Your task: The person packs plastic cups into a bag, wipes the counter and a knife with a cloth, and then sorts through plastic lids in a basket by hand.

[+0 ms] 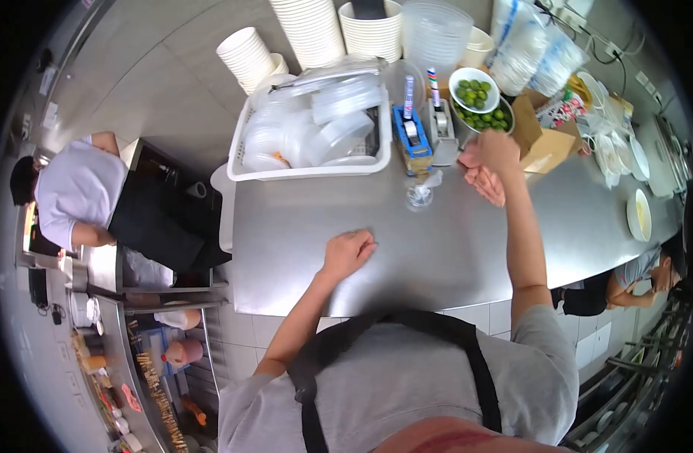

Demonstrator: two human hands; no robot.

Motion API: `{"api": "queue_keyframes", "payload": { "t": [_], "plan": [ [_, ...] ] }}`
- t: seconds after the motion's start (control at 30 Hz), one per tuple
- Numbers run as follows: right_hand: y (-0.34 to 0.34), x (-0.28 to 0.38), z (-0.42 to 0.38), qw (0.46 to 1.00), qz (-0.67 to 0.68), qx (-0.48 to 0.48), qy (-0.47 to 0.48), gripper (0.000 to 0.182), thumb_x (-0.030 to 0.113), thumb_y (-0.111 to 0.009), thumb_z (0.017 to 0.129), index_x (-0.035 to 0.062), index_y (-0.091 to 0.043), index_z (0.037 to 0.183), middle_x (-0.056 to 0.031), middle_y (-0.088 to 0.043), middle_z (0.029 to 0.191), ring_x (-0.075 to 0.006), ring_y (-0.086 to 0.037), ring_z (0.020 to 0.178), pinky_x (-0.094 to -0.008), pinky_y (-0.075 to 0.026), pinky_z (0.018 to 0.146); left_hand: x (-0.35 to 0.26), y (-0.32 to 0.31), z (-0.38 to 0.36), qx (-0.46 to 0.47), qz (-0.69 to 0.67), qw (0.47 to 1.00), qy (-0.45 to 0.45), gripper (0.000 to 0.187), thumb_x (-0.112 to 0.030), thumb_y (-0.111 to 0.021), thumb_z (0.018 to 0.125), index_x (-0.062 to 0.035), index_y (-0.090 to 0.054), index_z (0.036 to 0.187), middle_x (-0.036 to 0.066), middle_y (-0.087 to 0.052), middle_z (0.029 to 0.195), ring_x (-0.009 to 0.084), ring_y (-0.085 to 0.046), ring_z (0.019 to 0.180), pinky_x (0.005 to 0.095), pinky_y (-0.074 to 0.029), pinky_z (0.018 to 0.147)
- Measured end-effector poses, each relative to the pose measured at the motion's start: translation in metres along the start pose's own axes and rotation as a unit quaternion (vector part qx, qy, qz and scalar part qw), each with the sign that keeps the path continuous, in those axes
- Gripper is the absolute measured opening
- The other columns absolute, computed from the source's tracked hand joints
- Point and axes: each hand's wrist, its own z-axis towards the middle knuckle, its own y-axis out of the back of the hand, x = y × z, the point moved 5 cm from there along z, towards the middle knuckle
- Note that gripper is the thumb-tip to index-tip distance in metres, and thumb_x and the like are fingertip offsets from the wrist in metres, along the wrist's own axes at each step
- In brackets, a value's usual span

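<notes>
My left hand (pixel 349 253) rests on the steel table (pixel 429 264), its fingers curled in and nothing showing in them. Further right, my right hand (pixel 494 164) is bent at the wrist with the fingers folded; whatever it may hold is hidden. Just beyond it is a metal bowl of green limes (pixel 501 121), with a smaller white bowl (pixel 474 90) of limes on top. A grey tape dispenser (pixel 443 136) and a blue tape dispenser (pixel 413 143) stand left of my right hand. A small clear plastic piece (pixel 419 197) lies in front of them.
A white basket (pixel 308 174) of clear plastic lids stands at the back left. Stacked paper cups (pixel 307 30) and clear tubs (pixel 437 34) are behind it. To the right are a cardboard box (pixel 546 140) and a white bowl (pixel 639 215). Two other people work at left (pixel 78 189) and right (pixel 625 283).
</notes>
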Motion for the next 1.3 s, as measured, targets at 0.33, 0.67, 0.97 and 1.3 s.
{"api": "queue_keyframes", "payload": {
  "t": [0.33,0.67,0.97,1.3],
  "plan": [
    [0.071,0.183,0.093,0.873,0.068,-0.320,0.362,0.025,0.017,-0.052,0.080,0.0101,-0.059,0.103,-0.0143,-0.062,0.090,-0.0337,-0.057,0.089,-0.0393,-0.045,0.081,0.023,0.019,-0.024,0.083,-0.325,0.940,0.066,0.010,-0.012,-0.059,0.081,-0.0053,-0.060,0.088,0.002,-0.059,0.075,0.0096,-0.053,0.067,0.0243,-0.044,0.061],
    [0.153,0.189,0.090,0.902,0.043,-0.378,0.204,0.024,0.009,-0.052,0.077,0.0069,-0.060,0.099,-0.0158,-0.062,0.090,-0.0342,-0.058,0.081,-0.0425,-0.046,0.070,0.075,0.200,-0.020,-0.239,-0.233,0.942,-0.022,0.033,-0.014,-0.061,0.081,-0.0045,-0.052,0.111,0.006,-0.059,0.100,0.0132,-0.055,0.084,0.0246,-0.044,0.069],
    [0.109,0.268,-0.140,0.743,0.004,-0.184,0.644,0.027,0.017,-0.058,0.074,0.0060,-0.057,0.098,-0.0089,-0.060,0.100,-0.0263,-0.059,0.089,-0.0359,-0.049,0.075,0.054,0.197,-0.007,-0.200,-0.754,0.621,0.078,0.053,-0.008,-0.052,0.080,-0.0111,-0.035,0.130,0.014,-0.046,0.121,0.0275,-0.052,0.104,0.0430,-0.046,0.087],
    [0.081,0.186,0.032,0.918,0.173,-0.051,0.353,0.037,0.025,-0.069,0.069,0.0092,-0.060,0.101,-0.0119,-0.058,0.104,-0.0277,-0.056,0.094,-0.0358,-0.045,0.081,0.085,0.103,-0.144,-0.265,-0.580,0.718,0.278,0.059,0.008,-0.045,0.073,-0.0080,-0.036,0.129,0.007,-0.050,0.115,0.0185,-0.050,0.102,0.0318,-0.039,0.090]
  ]
}}
